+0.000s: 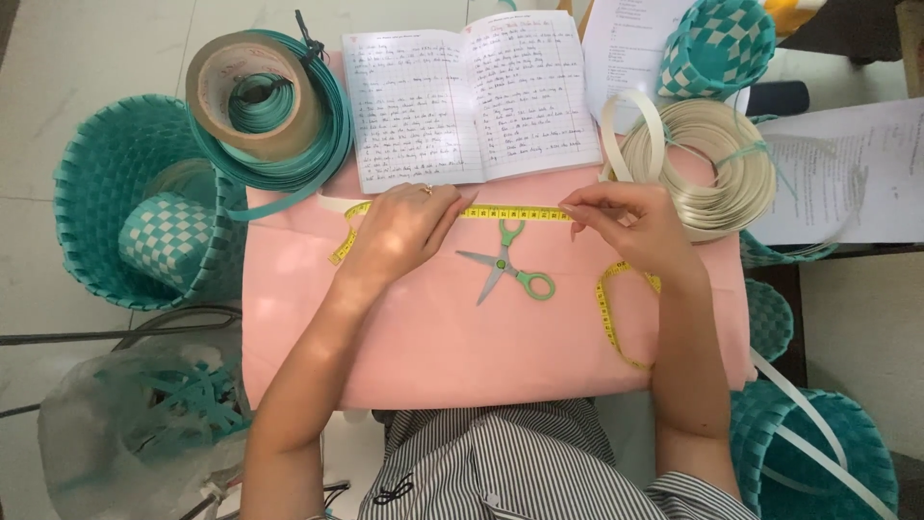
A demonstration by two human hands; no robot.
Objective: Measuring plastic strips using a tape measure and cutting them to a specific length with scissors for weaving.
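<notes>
A yellow measuring tape (pixel 515 213) lies stretched straight across the pink table (pixel 433 337), just below an open handwritten notebook (pixel 470 94). My left hand (pixel 404 229) presses flat on the tape's left part, a ring on one finger. My right hand (pixel 630 221) pinches the tape's right part, and the loose rest of the tape loops down by my right wrist. Green-handled scissors (pixel 507 268) lie open on the table between my hands, just below the tape.
A teal strap coil with a brown tape roll (pixel 258 96) sits back left. A cream strap coil (pixel 717 164) sits back right. Teal woven baskets (pixel 125 193) stand left, back right and front right. Printed papers (pixel 847 173) lie right; a plastic bag of teal offcuts (pixel 144 414) lies on the floor.
</notes>
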